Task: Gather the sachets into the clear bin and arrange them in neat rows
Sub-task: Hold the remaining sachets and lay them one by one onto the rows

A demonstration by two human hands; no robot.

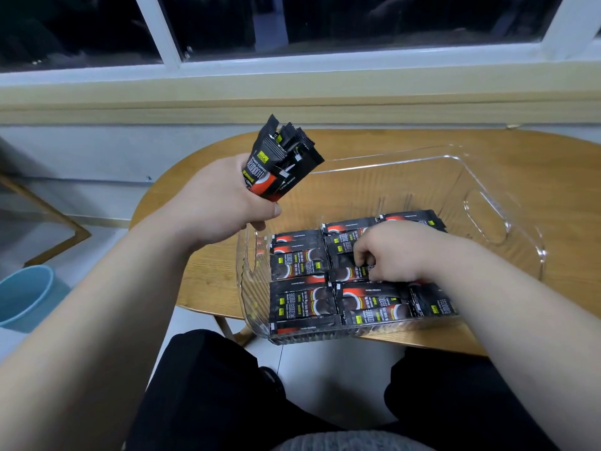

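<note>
The raised sachets point(283, 164) carry white print reading "INSTANT COFFEE", partly covered; their large Chinese characters and yellow tags are too blurred to read.

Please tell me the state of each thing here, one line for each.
Clear bin: upright on table, partly filled.
Laid sachets: flat, in rows.
Sachet bundle: held up, tilted.
Left hand: grips the bundle.
Right hand: in bin, fingers curled on one sachet.

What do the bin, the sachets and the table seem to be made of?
The bin looks like clear hard plastic, glossy: the table shows through its ribbed walls. The sachets seem to be printed plastic or foil film, thin and slightly shiny. The table looks like wood or veneer, matte, with visible grain.
</note>
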